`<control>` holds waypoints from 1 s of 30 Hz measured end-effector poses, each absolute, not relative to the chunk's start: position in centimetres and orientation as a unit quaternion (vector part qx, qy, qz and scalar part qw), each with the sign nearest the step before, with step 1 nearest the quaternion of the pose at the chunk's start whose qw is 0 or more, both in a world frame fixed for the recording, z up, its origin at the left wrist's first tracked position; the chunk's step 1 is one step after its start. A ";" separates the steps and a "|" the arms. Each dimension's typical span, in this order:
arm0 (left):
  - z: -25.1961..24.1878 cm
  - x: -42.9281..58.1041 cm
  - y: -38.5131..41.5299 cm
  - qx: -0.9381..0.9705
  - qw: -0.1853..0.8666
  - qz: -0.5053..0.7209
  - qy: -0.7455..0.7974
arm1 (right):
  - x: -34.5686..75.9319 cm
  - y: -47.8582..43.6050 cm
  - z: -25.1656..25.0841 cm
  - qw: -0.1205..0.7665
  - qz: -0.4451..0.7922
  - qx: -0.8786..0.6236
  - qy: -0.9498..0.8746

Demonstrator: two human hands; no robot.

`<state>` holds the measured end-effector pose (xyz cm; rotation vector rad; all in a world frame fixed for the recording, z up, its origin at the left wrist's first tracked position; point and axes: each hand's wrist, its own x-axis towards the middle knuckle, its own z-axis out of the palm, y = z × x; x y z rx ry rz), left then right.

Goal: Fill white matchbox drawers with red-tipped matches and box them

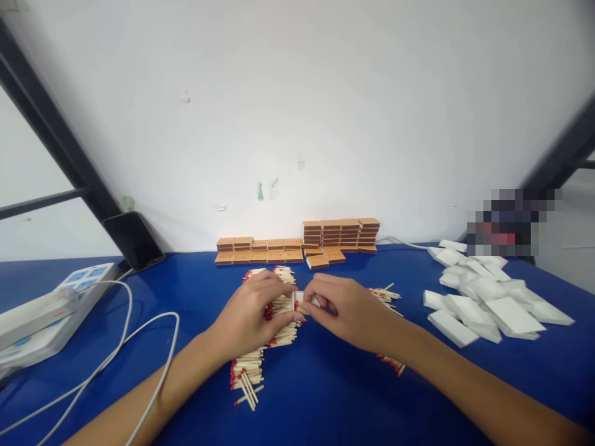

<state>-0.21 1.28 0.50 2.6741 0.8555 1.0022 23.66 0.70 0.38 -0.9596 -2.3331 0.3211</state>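
Observation:
Between my hands is a small white inner tray of a matchbox, with a few red-headed matches showing in it. My left hand grips its left end between thumb and fingers. My right hand is pinched over the right side of the tray, thumb and fingertips closed on matches there. The fingers partly cover the tray and its contents. Loose matches lie in a heap under and beside my left hand, heads mostly to the left. More matches show behind and in front of my right forearm.
Brown matchboxes stand stacked along the white wall. White empty trays are piled at the right. At the left are a power strip, a leaning black phone and white cables, one crossing over my left forearm.

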 end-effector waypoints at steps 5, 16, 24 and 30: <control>0.4 -0.3 1.3 0.895 0.077 0.333 0.286 | 23.7 0.8 0.2 0.294 0.092 -0.362 -0.880; 0.5 -0.8 2.0 0.861 0.054 0.375 0.339 | 23.5 0.7 0.6 0.365 0.070 -0.361 -0.855; 0.1 -1.6 2.9 0.845 -0.015 0.396 0.361 | 22.2 -0.9 -0.4 0.245 0.212 -0.312 -0.893; 0.1 -1.4 2.6 0.846 -0.012 0.390 0.362 | 21.6 -1.2 -1.1 0.213 0.214 -0.310 -0.901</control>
